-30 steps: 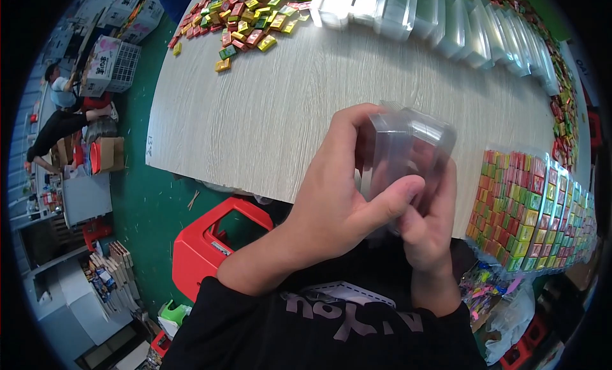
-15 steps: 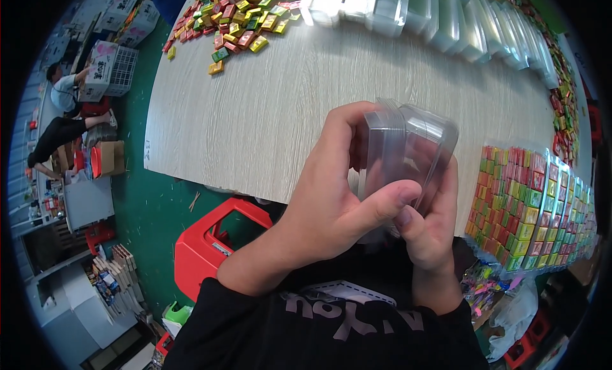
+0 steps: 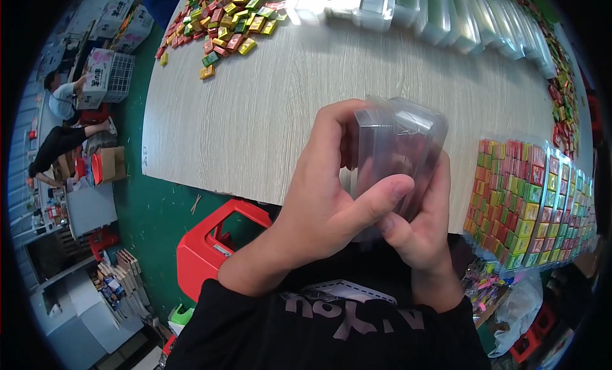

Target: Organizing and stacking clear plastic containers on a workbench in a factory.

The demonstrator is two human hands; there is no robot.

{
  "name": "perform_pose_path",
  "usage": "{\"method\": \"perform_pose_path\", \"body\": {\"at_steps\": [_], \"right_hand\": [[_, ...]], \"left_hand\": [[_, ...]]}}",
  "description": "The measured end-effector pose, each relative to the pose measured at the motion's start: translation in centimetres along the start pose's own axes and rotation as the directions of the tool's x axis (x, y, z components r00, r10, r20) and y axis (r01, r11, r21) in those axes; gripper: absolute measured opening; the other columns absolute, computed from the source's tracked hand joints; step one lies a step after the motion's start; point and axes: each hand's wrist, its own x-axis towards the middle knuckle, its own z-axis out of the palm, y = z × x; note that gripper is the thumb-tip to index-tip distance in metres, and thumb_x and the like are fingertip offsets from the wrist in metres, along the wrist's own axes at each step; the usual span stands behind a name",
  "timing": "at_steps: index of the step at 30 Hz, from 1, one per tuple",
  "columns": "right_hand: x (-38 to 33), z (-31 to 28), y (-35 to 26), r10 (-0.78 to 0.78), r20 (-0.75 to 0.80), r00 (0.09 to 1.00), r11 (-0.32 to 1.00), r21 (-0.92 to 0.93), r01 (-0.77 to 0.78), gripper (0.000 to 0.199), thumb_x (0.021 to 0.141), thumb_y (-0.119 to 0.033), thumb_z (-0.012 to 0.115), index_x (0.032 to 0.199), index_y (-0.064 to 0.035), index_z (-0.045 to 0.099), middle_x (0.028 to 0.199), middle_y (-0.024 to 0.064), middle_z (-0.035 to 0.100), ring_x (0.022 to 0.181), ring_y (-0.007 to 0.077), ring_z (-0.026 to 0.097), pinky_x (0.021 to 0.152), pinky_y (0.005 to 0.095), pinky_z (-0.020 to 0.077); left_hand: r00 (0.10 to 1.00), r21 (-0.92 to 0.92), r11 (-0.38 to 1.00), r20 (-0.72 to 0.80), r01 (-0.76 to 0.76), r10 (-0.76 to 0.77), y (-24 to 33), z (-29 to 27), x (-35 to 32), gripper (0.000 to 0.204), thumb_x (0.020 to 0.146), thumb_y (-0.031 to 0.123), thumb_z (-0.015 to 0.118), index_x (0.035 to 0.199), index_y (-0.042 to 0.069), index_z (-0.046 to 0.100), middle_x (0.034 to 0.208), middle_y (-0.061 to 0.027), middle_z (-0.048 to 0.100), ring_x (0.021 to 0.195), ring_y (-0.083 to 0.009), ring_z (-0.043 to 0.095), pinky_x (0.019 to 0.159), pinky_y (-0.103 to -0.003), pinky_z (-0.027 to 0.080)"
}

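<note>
Between my two hands, above the near edge of the table, is a clear plastic box (image 3: 417,124) that seems to be several nested shells, their rims layered at the left side. My left hand (image 3: 331,185) wraps round its left side, the thumb lying across the near face. From the right, my right hand (image 3: 424,226) grips the other side, its thumb close to the left one. Most of my right fingers are hidden behind the plastic. No candy shows inside the box.
Small wrapped candies (image 3: 223,19) lie heaped at the far left of the wooden table (image 3: 255,115). Clear boxes (image 3: 433,16) line its far edge. Filled candy packs (image 3: 529,207) stand at the right. A red stool (image 3: 204,249) is at the near left; people (image 3: 60,124) work beyond.
Both hands and the clear box have shifted slightly left in the view. The grip looks the same, with the box tilted a little differently.
</note>
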Motion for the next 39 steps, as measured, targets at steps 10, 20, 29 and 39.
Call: {"method": "perform_pose_path", "body": {"at_steps": [10, 20, 29, 39], "right_hand": [[-0.09, 0.06, -0.11, 0.0, -0.029, 1.0, 0.994, 0.107, 0.004, 0.07, 0.083, -0.009, 0.063, 0.137, 0.0013, 0.02, 0.127, 0.0133, 0.045, 0.117, 0.0201, 0.048, 0.099, 0.0343, 0.0378], [-0.17, 0.15, -0.05, -0.048, -0.073, 0.996, 0.999, -0.029, 0.046, 0.07, 0.08, -0.007, 0.062, 0.136, 0.0027, 0.023, 0.126, 0.0134, 0.045, 0.115, 0.0198, 0.05, 0.098, 0.0335, 0.0401], [-0.01, 0.14, 0.02, 0.015, -0.012, 1.0, 0.999, -0.052, -0.016, 0.075, 0.077, -0.01, 0.064, 0.137, 0.0024, 0.022, 0.123, 0.0153, 0.046, 0.114, 0.0216, 0.049, 0.096, 0.0355, 0.0402], [-0.21, 0.4, -0.19, 0.119, -0.038, 0.992, 0.992, -0.046, -0.121, 0.069, 0.084, -0.013, 0.059, 0.138, 0.0046, 0.02, 0.124, 0.0174, 0.045, 0.114, 0.0236, 0.048, 0.097, 0.0362, 0.0384]], "left_hand": [[1.0, -0.084, 0.996, -0.002, 0.01, -0.01, 0.3, 0.21, 0.06, 0.07, 0.079, 0.028, 0.074, 0.126, -0.003, 0.033, 0.112, -0.0138, 0.051, 0.102, -0.0196, 0.055, 0.088, -0.033, 0.045], [1.0, -0.052, 0.998, 0.008, 0.022, -0.022, 0.7, -0.08, -0.22, 0.063, 0.083, 0.031, 0.067, 0.126, -0.002, 0.034, 0.107, -0.0109, 0.052, 0.095, -0.0161, 0.054, 0.083, -0.03, 0.045], [0.999, 0.077, 0.997, -0.047, 0.025, -0.021, 0.22, 0.08, -0.15, 0.056, 0.08, 0.02, 0.065, 0.124, -0.002, 0.037, 0.105, -0.011, 0.052, 0.09, -0.0162, 0.054, 0.081, -0.031, 0.046], [0.996, 0.225, 0.971, 0.007, 0.081, -0.085, 0.42, -0.48, -0.15, 0.061, 0.084, 0.019, 0.065, 0.129, -0.001, 0.029, 0.116, -0.0106, 0.049, 0.105, -0.0157, 0.051, 0.092, -0.031, 0.042]]}}
